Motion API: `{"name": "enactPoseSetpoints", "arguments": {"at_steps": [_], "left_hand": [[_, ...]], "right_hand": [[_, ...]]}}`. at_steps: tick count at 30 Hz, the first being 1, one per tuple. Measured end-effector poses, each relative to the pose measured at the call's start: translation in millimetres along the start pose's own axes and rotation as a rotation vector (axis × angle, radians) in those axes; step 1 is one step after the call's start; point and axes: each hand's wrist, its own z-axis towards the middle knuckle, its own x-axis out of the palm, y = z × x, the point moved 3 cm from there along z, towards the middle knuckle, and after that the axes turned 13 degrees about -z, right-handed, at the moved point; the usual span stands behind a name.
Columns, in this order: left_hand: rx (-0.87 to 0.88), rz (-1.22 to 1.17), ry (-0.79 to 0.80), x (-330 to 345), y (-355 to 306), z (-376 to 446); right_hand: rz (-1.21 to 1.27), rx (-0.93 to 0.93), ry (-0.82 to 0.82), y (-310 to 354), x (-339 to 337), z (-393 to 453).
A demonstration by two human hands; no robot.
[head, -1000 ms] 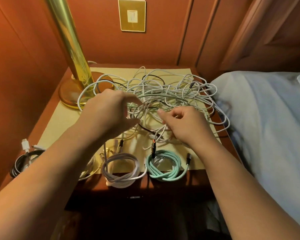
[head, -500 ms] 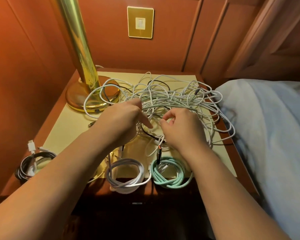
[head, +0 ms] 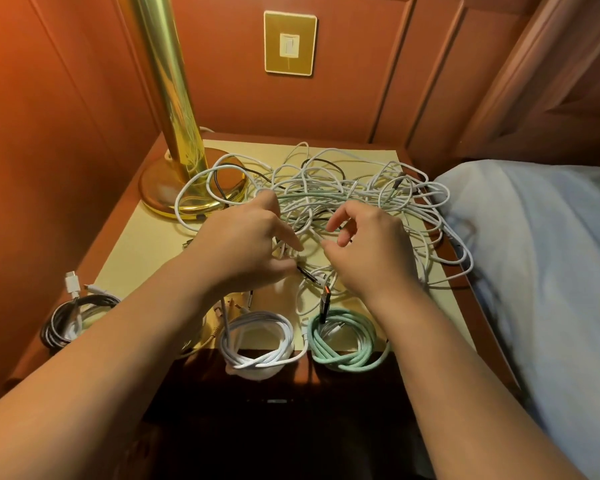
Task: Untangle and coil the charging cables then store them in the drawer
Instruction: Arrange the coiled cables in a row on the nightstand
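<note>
A loose tangle of white, grey, mint and black charging cables (head: 326, 192) covers the back half of the nightstand top (head: 146, 251). My left hand (head: 243, 244) reaches into its near left side, and white strands run between its thumb and forefinger. My right hand (head: 371, 251) hovers over the near middle of the tangle with fingers loosely curled and spread, gripping nothing that I can see. Three coiled cables lie along the front edge: a white coil (head: 257, 344), a mint green coil (head: 347, 344) and a black and grey coil (head: 73, 317). The drawer front below is dark.
A brass lamp (head: 174, 133) stands at the back left with cable loops over its base. A wall switch plate (head: 290, 43) sits on the panelled wall behind. A bed with a pale sheet (head: 541, 265) borders the nightstand on the right. A wood wall closes the left side.
Both hands moved slightly further into the tangle. My right hand's pinch has loosened and its fingers have spread. The view has tilted a little.
</note>
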Motion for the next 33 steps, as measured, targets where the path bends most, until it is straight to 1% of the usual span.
{"name": "enactPoseSetpoints", "arguments": {"at_steps": [7, 10, 13, 16, 18, 22, 25, 27, 30, 33], "left_hand": [[0.06, -0.08, 0.032, 4, 3, 1], [0.089, -0.191, 0.003, 3, 5, 3], [0.085, -0.417, -0.069, -4, 5, 5], [0.047, -0.686, -0.127, -10, 2, 6], [0.058, -0.852, -0.097, -13, -1, 5], [0.055, -0.988, -0.048, -17, -3, 3], [-0.022, -1.304, -0.062, -24, -6, 6], [-0.042, -1.432, -0.067, -30, -6, 7], [-0.03, -1.479, -0.026, -34, -5, 6], [-0.035, -1.428, 0.063, -36, -1, 4]], "right_hand": [[0.012, 0.005, 0.058, -2, 1, 1], [0.025, 0.004, 0.064, -5, 2, 1], [0.052, -0.019, 0.031, -5, 0, 0], [0.074, -0.088, -0.01, -2, -4, -1], [0.078, -0.134, -0.037, 1, -5, -2], [0.11, -0.207, -0.041, 6, -5, -3], [0.149, -0.211, -0.024, 7, -3, -3], [0.208, -0.18, 0.0, 6, -2, -3], [0.272, -0.142, 0.06, 6, -2, -3], [0.225, -0.129, 0.141, 8, 2, -4]]}}
